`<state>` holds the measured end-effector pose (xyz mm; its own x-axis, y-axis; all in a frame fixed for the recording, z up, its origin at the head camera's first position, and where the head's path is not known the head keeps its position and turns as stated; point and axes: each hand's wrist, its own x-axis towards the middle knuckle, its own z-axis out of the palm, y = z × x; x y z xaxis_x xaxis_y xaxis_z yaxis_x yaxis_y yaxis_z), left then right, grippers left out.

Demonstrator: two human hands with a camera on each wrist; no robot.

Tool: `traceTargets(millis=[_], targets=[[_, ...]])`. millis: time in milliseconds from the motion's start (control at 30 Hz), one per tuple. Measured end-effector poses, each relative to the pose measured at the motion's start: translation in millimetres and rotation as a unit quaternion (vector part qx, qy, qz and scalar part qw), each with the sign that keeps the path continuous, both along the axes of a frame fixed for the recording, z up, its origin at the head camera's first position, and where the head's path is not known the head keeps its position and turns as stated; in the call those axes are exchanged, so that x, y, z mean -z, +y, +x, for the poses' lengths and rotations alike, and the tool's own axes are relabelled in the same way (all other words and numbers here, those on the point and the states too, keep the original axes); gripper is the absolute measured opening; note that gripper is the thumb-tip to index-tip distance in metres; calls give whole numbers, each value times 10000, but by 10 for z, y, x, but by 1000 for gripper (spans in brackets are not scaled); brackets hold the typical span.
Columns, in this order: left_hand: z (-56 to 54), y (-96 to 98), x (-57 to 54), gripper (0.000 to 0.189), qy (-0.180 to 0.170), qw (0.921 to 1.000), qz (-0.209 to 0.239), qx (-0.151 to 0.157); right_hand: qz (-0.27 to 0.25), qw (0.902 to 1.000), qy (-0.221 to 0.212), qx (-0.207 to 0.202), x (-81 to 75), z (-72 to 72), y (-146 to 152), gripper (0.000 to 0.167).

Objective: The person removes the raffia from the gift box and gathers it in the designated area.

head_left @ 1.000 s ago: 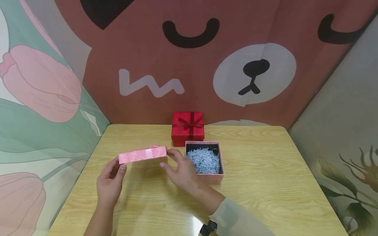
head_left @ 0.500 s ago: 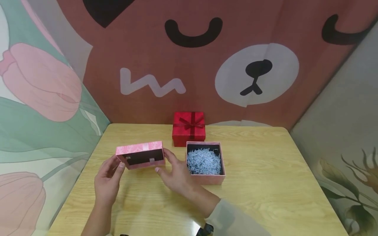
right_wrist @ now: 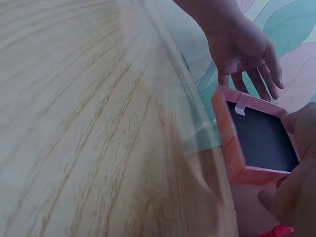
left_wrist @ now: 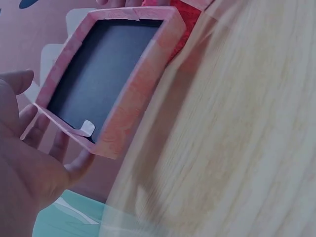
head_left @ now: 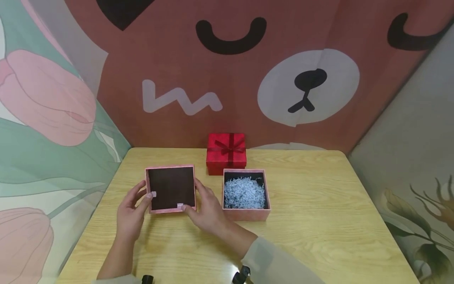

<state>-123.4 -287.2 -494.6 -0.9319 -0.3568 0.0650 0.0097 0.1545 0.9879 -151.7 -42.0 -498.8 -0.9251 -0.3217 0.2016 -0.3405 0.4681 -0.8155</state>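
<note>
Both hands hold a pink gift box lid (head_left: 172,185) above the table, left of its box. Its dark inside faces the head camera, and small pale ribbon ends stick out on two inner sides. My left hand (head_left: 130,216) is at the lid's left side, fingers behind the wall and thumb by the rim. At the lower right corner my right hand (head_left: 211,211) grips it, thumb at the front rim and fingers along the right wall. The pink box (head_left: 248,215), full of blue shredded paper (head_left: 244,193), stands right of the right hand.
A red gift box (head_left: 226,159) with a dark red bow stands behind the pink box, close to the patterned wall cloth (head_left: 170,130). Everything stands on a wooden table (head_left: 319,221), whose far edge meets that cloth.
The lid has been tipped so that its inside, first hidden, now faces the head camera. Both hands turned with it and stayed at its sides. The boxes have not moved.
</note>
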Motion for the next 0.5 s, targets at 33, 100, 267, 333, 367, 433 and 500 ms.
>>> traceTargets(millis=[33,100,267,333,367,433,500], targets=[[-17,-4,7,57,-76,9999,-52,82,34,10000,-25,14,13,-12,-7,92],[-50,-8,21,60,-172,9996,-101,224,42,10000,-73,32,43,-39,-23,92],[-128,-8,70,59,-284,9986,-219,385,14,9999,-108,69,133,-123,-71,93],[-162,-8,91,59,-336,9982,-271,405,44,9999,-119,84,172,-156,-93,94],[-180,-8,103,59,-370,9981,-256,417,63,9999,-119,84,195,-172,-104,94],[-213,-12,119,61,-470,9974,-249,489,111,9998,-148,87,232,-197,-123,94],[-251,-18,142,63,-574,9964,-273,561,158,9997,-161,91,262,-219,-139,94]])
